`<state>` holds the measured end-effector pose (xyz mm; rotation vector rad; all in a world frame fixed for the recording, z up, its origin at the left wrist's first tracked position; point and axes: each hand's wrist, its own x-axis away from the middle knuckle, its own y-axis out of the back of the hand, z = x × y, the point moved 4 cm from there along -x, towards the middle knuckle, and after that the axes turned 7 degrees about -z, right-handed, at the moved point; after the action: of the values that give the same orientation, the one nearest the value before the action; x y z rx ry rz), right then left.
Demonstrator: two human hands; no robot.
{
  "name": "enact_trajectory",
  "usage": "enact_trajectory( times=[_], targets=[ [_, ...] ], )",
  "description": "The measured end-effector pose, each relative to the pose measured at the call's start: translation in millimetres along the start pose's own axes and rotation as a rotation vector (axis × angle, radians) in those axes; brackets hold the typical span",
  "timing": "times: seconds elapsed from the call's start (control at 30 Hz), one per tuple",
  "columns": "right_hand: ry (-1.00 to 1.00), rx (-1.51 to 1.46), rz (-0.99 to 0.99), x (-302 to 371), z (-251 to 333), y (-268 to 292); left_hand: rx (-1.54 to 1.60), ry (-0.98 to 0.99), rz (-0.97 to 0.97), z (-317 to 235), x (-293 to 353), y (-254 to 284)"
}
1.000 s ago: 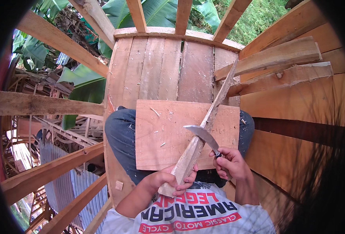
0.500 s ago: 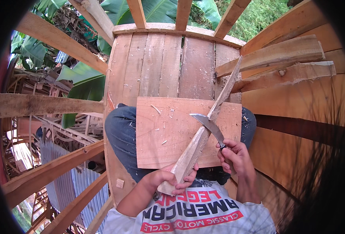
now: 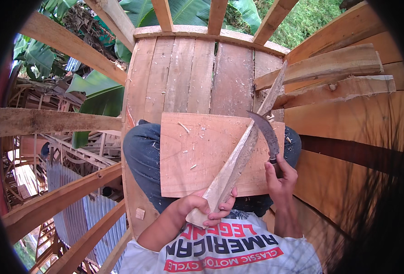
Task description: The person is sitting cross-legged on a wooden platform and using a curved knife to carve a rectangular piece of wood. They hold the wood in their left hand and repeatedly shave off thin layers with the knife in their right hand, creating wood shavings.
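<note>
A long, tapering piece of wood (image 3: 231, 173) slants from my lap up and away to the right, its far end narrowing to a point. My left hand (image 3: 206, 208) is closed round its thick near end. In my right hand (image 3: 282, 176) is a curved knife (image 3: 268, 132) with a dark handle, gripped in closed fingers. The blade's tip lies against or just over the wood's right side, with small curled shavings (image 3: 270, 117) beside it. Under the wood, a flat rectangular board (image 3: 190, 155) rests across my legs, with a few wood chips on it.
A plank floor (image 3: 179, 75) strewn with chips stretches ahead to a low rail (image 3: 188, 31). Two rough timbers (image 3: 334, 91) jut in from the right by the wood's far end. Wooden slats (image 3: 60, 122) stand along the left. A small wood block (image 3: 140, 213) lies at lower left.
The knife has moved up and to the right along the wood, and shavings now curl beside its blade. My left hand keeps its hold, the wood shifting only slightly.
</note>
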<state>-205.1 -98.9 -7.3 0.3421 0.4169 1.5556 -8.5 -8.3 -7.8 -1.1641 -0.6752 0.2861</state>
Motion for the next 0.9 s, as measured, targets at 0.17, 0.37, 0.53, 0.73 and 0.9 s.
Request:
enact_trajectory(
  times=[0.17, 0.37, 0.53, 0.73, 0.9],
  targets=[
    [-0.548, -0.561, 0.316, 6, 0, 14, -0.04, 0.014, 0.011, 8, 0, 9],
    [-0.734, -0.792, 0.314, 4, -8, 18, -0.134, 0.027, -0.077, 5, 3, 1],
    [-0.77, -0.75, 0.638, 18, 3, 7, -0.191, 0.005, -0.087, 2, 7, 1],
    [-0.776, -0.745, 0.527, 18, -1, -1, -0.293, -0.002, -0.095, -1, 10, 6],
    [-0.747, -0.67, 0.73, 23, 3, -8, -0.32, -0.006, -0.117, -2, 9, 6]
  ],
)
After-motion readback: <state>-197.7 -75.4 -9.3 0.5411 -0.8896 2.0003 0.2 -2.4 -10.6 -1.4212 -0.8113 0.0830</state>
